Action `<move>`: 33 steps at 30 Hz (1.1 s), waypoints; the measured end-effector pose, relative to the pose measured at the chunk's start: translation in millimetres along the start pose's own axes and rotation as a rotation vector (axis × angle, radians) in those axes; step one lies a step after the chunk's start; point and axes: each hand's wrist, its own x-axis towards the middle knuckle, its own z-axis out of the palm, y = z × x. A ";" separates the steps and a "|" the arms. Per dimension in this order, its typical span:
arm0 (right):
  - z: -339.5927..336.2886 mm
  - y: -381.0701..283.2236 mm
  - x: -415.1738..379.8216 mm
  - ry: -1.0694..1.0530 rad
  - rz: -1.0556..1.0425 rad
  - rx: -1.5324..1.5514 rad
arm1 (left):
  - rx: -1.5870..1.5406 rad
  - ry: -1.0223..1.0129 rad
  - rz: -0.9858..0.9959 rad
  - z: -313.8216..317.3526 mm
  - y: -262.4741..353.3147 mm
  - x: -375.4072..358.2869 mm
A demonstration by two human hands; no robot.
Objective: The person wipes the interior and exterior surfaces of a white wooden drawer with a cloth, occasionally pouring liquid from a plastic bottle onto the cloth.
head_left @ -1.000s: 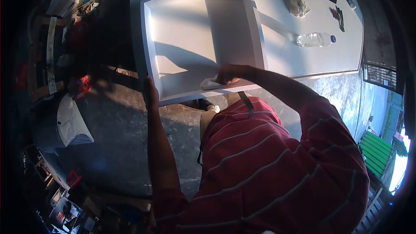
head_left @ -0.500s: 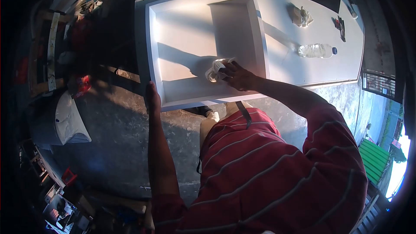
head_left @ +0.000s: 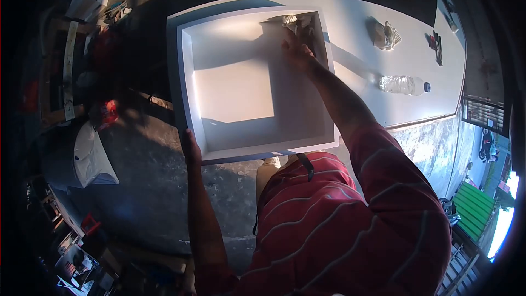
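A shallow white open box (head_left: 219, 158), rectangular with raised sides, lies on a white tabletop. My left hand (head_left: 192, 148) grips its near left corner, thumb up along the outer side; the other fingers are mostly hidden. Inside the box, my right hand (head_left: 298, 50) reaches to the far right corner. A crumpled whitish cloth (head_left: 290, 20) is bunched in its fingers against the inner surface, partly in shadow.
On the white tabletop (head_left: 361, 104) to the right are a clear plastic bottle (head_left: 402, 85) lying on its side, a crumpled cloth or paper bundle (head_left: 385, 35) and a dark tool (head_left: 436, 49). A white curved panel (head_left: 92, 156) stands on the floor at left.
My right hand has slid the cloth from the near right part of the box's inside to the far right corner. My left hand stays at the near left corner.
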 end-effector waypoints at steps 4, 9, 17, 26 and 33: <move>-16.3 -12.2 -52.6 -0.137 0.130 0.232 | -0.047 -0.034 0.054 -3.2 2.5 -3.1; -4.4 -22.7 -165.6 -0.508 0.280 -0.234 | 0.015 -0.040 0.175 -2.4 -14.6 5.9; -138.4 1.7 -172.5 0.020 -0.161 0.380 | 0.015 -0.004 0.220 0.2 -18.2 14.5; -89.7 35.0 -161.4 0.168 -0.227 0.250 | -0.072 -0.038 0.122 -5.1 -16.3 16.4; -86.4 42.6 -21.4 0.106 -0.084 0.229 | 0.025 0.056 0.009 -3.2 15.1 -2.7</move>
